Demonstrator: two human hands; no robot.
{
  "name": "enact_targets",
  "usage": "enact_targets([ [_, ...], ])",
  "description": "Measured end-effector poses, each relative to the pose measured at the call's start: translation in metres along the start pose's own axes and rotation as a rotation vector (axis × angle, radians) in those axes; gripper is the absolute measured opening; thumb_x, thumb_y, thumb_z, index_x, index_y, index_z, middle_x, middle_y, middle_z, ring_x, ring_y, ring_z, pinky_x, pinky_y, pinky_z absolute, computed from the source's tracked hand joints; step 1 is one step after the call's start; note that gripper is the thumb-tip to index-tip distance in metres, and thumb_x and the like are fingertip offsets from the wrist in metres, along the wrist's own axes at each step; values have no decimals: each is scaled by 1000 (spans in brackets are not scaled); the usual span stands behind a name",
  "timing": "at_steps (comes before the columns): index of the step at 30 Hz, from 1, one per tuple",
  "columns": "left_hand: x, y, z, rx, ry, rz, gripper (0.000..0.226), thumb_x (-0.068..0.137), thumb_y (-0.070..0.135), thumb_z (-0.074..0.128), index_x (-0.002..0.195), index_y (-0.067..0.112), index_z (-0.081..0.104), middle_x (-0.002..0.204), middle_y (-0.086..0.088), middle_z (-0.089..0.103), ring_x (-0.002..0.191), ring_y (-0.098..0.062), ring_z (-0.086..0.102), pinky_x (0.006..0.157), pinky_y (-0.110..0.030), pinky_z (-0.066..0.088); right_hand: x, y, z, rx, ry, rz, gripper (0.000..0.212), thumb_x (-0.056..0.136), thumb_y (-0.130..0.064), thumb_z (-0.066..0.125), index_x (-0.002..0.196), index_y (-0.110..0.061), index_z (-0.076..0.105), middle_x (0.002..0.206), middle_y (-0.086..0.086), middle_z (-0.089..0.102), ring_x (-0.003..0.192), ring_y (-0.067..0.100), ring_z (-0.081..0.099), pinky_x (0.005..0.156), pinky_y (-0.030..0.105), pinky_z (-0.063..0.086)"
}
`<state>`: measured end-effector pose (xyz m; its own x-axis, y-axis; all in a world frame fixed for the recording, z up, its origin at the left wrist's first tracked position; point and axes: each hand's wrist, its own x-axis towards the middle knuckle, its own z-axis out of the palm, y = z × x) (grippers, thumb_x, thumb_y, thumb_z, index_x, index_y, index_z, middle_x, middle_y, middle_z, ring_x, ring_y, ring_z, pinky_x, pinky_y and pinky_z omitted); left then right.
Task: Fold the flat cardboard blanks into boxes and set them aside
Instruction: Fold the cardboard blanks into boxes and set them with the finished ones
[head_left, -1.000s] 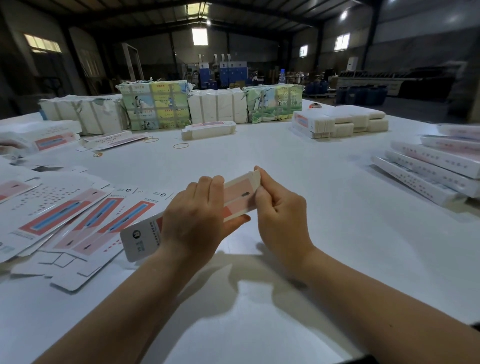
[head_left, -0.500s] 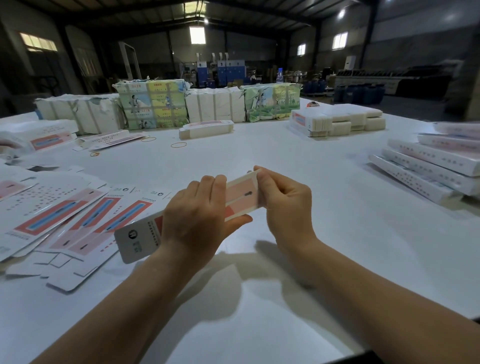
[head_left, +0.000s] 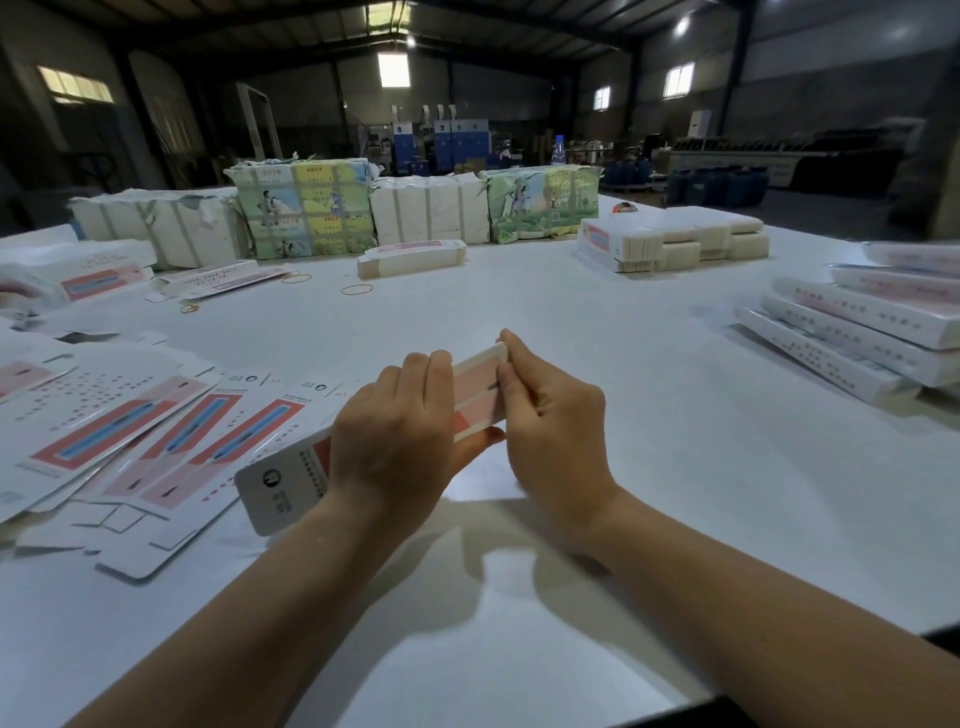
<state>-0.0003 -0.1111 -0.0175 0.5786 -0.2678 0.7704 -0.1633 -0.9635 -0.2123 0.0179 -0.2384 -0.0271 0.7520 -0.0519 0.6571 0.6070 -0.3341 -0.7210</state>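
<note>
White table (head_left: 597, 364) carries fanned flat blanks (head_left: 130, 431) at left and finished boxes (head_left: 862, 332) stacked at right. Above table centre, a half-folded box (head_left: 475, 395) is held off the surface: left hand (head_left: 395, 441) wrapped round its middle, right hand (head_left: 556, 421) pinching its far end.

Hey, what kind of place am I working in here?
Most likely a packaging workshop inside a warehouse or factory hall. A big white table holds wrapped bundles of stock and fanned-out flat blanks, finished boxes are stacked at the right, and machinery stands under a high metal roof.
</note>
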Motion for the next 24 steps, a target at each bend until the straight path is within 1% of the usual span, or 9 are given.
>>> enact_targets([
  [3,0,-2,0,0,-6,-23,84,95,57,11,101,-7,65,82,-20,66,58,-33,61,46,-32,49,-3,-2,2,-13,-71,4,40,100,-15,44,140,-10,45,139,2,53,125,17,51,101,18,41],
  [7,-1,-8,-1,-70,-31,-112,71,82,59,41,105,-5,62,86,-20,66,61,-34,62,48,-33,49,-1,-3,3,143,-164,114,46,100,-27,44,145,-20,37,138,-16,45,123,3,44,93,6,39],
  [9,0,-9,0,-116,-28,-156,70,78,58,48,107,-4,61,86,-20,65,62,-34,62,48,-33,49,2,2,2,151,-133,144,48,98,-34,48,143,-22,41,138,-15,47,124,5,47,97,11,39],
  [11,1,-8,0,-140,-23,-171,70,78,58,49,107,-4,61,86,-19,65,62,-34,62,48,-33,49,1,4,1,110,-110,93,43,97,-33,50,136,-16,52,133,-9,56,121,4,52,101,17,42],
  [14,-1,-10,1,-190,1,-177,70,80,59,48,108,-5,60,88,-20,65,64,-35,62,50,-35,50,-3,3,2,33,-35,-114,32,97,-20,52,126,-8,61,112,-15,58,108,-19,46,86,-3,37],
  [16,-3,-13,1,-222,24,-170,71,83,61,50,108,-5,60,90,-22,64,66,-36,62,52,-36,51,-4,4,3,-68,-45,-184,36,97,-20,52,129,-6,58,123,-4,61,120,-5,47,94,0,33],
  [18,-4,-16,2,-255,50,-164,71,81,60,48,108,-5,59,91,-22,64,68,-36,62,55,-38,52,-5,3,3,-128,-81,-201,40,97,-24,49,132,-6,55,133,5,58,125,13,52,103,13,36],
  [20,-3,-20,2,-295,59,-167,68,79,56,50,108,-4,58,92,-22,63,69,-36,62,56,-36,51,-5,0,4,-96,-129,-184,43,97,-25,46,136,-8,52,137,5,55,127,15,51,106,20,38],
  [24,-1,-31,1,-321,27,-126,65,76,52,60,109,-4,57,91,-20,63,69,-33,61,53,-31,48,-3,-1,1,-87,-195,-169,51,94,-27,46,141,-9,44,144,3,47,134,13,42,110,15,30],
])
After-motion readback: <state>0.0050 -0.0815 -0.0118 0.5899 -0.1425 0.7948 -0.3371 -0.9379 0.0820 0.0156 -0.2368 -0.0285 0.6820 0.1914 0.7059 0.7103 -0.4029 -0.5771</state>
